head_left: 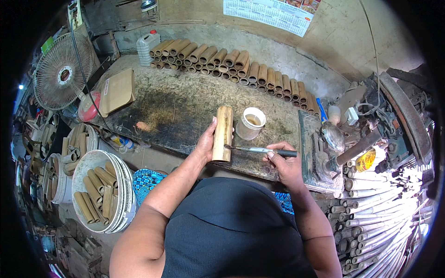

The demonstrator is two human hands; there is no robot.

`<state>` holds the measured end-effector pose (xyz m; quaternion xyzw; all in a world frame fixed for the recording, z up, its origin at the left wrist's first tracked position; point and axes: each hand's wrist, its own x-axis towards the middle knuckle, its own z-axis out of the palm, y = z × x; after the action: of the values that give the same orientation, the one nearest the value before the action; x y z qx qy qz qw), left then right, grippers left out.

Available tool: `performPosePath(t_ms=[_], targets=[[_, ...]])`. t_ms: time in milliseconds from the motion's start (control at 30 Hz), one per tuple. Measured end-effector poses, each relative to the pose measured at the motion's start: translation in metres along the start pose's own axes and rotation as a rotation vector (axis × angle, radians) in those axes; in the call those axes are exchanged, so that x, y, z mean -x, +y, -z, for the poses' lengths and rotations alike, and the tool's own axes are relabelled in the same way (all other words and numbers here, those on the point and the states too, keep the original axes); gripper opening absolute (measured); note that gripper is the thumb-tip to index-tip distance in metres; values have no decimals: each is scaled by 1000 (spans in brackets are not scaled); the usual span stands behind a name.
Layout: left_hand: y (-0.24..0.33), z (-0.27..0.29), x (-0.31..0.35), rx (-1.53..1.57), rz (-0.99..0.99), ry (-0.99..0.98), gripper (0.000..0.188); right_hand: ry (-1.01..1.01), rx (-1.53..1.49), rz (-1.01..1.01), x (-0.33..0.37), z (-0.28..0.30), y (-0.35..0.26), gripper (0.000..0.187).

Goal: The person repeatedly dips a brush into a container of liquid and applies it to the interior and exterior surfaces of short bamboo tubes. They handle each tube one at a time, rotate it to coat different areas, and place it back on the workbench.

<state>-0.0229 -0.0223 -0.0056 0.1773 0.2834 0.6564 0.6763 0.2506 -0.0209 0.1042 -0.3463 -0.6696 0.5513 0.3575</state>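
Upright in front of me, a cut bamboo tube is gripped from its left side by my left hand. My right hand is closed around the dark handle of a paintbrush. The brush points left, and its tip meets the tube's surface low on the right side, where a dark mark shows. Just beyond the brush stands a white plastic tub with brownish liquid in it. Part of my left fingers is hidden behind the tube.
Stacked bamboo tubes line the back of the worn table, beside a plastic jug. A fan and brown folder are at left. A bucket of tubes stands lower left. Tools and a vise crowd the right, above long bamboo poles.
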Motion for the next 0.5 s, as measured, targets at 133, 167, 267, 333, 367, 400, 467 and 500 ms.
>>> performPosePath(t_ms=[133, 167, 267, 333, 367, 400, 467, 500], targets=[[-1, 3, -2, 21, 23, 42, 65, 65, -92, 20, -2, 1, 2, 18], [-3, 3, -4, 33, 27, 69, 63, 99, -164, 40, -4, 2, 3, 19], [-6, 8, -6, 116, 78, 154, 52, 170, -311, 86, -9, 9, 3, 19], [-12, 10, -9, 79, 56, 270, 47, 214, -380, 109, -12, 16, 5, 19], [-12, 13, -9, 96, 46, 283, 45, 225, -405, 113, -13, 19, 6, 18], [-13, 15, -10, 111, 48, 291, 46, 224, -392, 114, -13, 22, 7, 18], [-15, 20, -11, 140, 57, 287, 48, 244, -406, 96, -14, 25, 11, 18], [-15, 22, -12, 160, 60, 280, 48, 229, -400, 110, -14, 26, 13, 18]])
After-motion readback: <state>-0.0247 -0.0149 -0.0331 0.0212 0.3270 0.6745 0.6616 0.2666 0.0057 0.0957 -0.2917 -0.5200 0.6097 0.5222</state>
